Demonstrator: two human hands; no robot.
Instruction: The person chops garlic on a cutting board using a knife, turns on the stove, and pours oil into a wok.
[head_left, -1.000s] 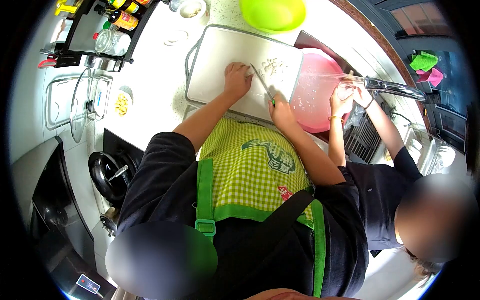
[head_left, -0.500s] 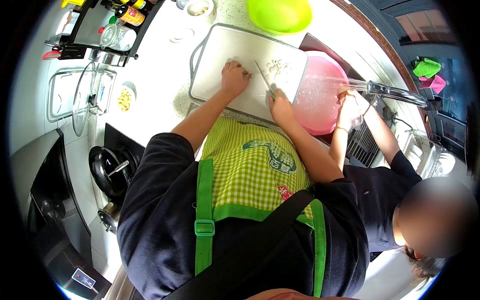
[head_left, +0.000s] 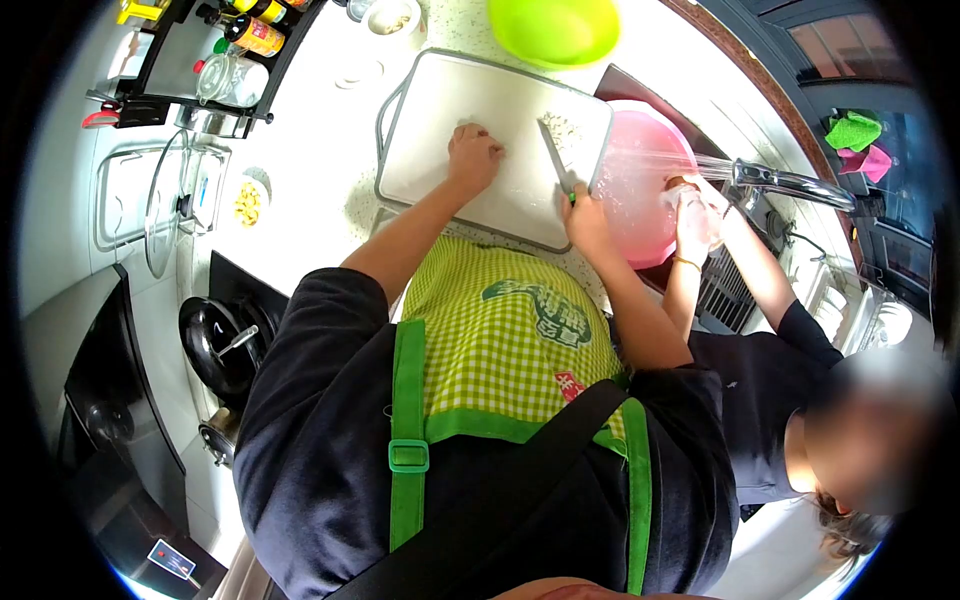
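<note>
My right hand [head_left: 584,218] is closed round the green handle of a kitchen knife [head_left: 553,153]. The blade lies along the near-left side of a small heap of pale chopped pieces [head_left: 566,127], at the right of a white cutting board [head_left: 510,90]. Further left on the board rests my left hand [head_left: 474,158], its fingers curled in and pressed down. Whatever lies under those fingertips is too small and hidden to name.
Right of the board stands a pink basin [head_left: 635,210] under a running faucet [head_left: 790,182]. A co-worker's hands [head_left: 700,210] are at its rim. A green bowl [head_left: 555,30] sits behind the board. Left are a bowl of yellow pieces [head_left: 250,200] and a black wok [head_left: 215,345].
My right hand and the knife have moved right, and the chopped pieces are pushed into a tighter heap toward the board's right edge. My left hand has barely shifted.
</note>
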